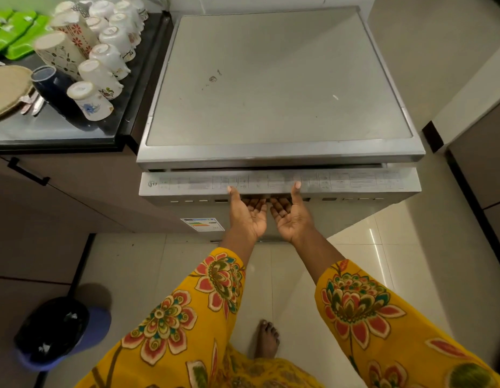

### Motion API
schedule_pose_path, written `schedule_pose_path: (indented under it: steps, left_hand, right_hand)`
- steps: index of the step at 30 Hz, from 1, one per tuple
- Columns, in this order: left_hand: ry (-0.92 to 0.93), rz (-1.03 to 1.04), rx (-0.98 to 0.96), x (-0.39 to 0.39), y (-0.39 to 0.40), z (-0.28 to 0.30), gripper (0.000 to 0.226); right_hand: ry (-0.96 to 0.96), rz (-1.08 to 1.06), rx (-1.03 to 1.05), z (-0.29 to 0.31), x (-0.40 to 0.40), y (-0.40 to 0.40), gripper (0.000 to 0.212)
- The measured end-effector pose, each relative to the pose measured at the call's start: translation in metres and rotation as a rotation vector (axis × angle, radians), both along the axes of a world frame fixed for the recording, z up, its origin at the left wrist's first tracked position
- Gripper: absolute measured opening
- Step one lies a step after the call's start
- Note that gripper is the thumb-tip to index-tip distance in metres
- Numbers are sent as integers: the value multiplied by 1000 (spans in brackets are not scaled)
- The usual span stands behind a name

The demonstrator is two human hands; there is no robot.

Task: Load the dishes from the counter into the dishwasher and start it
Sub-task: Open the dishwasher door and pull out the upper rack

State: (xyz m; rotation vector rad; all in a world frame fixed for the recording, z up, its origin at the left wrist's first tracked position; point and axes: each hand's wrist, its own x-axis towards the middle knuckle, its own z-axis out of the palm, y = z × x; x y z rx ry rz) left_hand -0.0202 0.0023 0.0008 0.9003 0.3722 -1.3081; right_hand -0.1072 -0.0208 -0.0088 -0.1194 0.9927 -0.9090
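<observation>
Both hands, left hand (247,217) and right hand (292,217), grip the silver dishwasher's door (279,189), barely ajar; upturned white cups (100,75) wait unloaded on the desk (55,130).

Blue waste bin (55,331), energy label sticker (202,224), tiled floor (397,247)

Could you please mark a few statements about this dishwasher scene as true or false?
1. Both hands grip the dishwasher door handle. True: the left hand and right hand curl under it, palms up.
2. The door is fully open. False: only a narrow gap shows at the top.
3. The white cups are upside down on the counter. True.
4. A cup sits on the dishwasher. False: none does.
</observation>
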Motion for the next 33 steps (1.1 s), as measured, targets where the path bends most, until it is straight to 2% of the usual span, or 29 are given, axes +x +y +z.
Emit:
schedule_pose_path:
  steps: [3,7,21,26,33]
  left_hand:
    - [-9,25,-24,-9,27,-13,56]
    - [-15,53,-10,-20,61,-24,46]
    - [138,137,136,-62,184,-67,53]
    - [76,75,211,-75,215,-81,73]
    - [17,21,290,-75,246,-111,65]
  right_hand:
    - [40,-1,-16,-11,-9,25,50]
    - [22,-25,0,-22,-20,58,52]
    - [49,-125,159,-65,-58,192,48]
    - [75,-112,187,-87,-72,236,48]
    - [64,-73,218,-113,-85,265,47]
